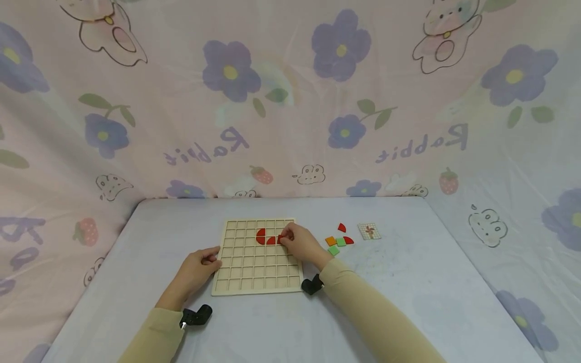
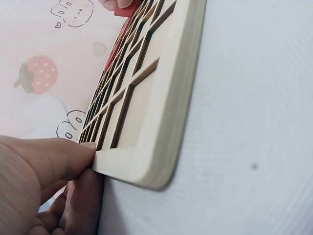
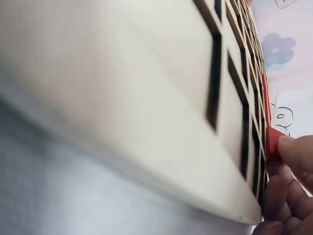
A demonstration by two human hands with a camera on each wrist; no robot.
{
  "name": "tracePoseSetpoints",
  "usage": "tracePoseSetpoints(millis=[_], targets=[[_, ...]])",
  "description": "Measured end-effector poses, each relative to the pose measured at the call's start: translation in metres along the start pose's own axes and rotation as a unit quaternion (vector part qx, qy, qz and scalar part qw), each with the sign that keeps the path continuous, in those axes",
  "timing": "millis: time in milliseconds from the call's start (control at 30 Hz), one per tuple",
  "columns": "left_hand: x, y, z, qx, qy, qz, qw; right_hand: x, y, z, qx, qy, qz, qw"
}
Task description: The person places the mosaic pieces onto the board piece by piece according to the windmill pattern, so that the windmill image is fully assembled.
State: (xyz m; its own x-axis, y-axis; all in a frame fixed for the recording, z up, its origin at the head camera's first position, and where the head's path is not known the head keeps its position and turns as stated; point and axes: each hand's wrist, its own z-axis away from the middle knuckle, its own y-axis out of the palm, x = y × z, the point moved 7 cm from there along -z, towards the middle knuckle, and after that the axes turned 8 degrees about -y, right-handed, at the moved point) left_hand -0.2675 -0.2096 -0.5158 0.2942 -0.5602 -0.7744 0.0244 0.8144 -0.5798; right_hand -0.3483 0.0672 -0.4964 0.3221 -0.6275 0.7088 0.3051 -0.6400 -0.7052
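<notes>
One wooden grid board (image 1: pixel 258 261) lies on the counter (image 1: pixel 408 292), seating three red quarter-circle tiles (image 1: pixel 261 240). The right hand (image 1: pixel 300 244) pinches one red tile (image 3: pixel 274 142) at the board; fingers hide its outline. The left hand (image 1: pixel 196 269) pinches the board's left edge. Rightward: two loose red tiles (image 1: pixel 342 228), two green tiles (image 1: pixel 334 250), one orange tile (image 1: pixel 330 241), one card (image 1: pixel 369 231), its details indistinct.

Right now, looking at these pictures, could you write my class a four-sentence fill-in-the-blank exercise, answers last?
In the head view, the left hand holds the ____ edge of the wooden board.
The right hand pinches a piece coloured ____.
Beside two green squares lies another square coloured ____.
In the head view, the printed card lies to the ____ of those squares.
Missing words: left; red; orange; right.
</notes>
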Motion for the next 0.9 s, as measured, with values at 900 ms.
tracePoseSetpoints(millis=[900], targets=[[-0.0017, 0.0001, 0.0017, 0.003, -0.003, -0.001, 1.0, 0.0059, 0.0017, -0.0034, 0.044, 0.001, 0.04, 0.9982]])
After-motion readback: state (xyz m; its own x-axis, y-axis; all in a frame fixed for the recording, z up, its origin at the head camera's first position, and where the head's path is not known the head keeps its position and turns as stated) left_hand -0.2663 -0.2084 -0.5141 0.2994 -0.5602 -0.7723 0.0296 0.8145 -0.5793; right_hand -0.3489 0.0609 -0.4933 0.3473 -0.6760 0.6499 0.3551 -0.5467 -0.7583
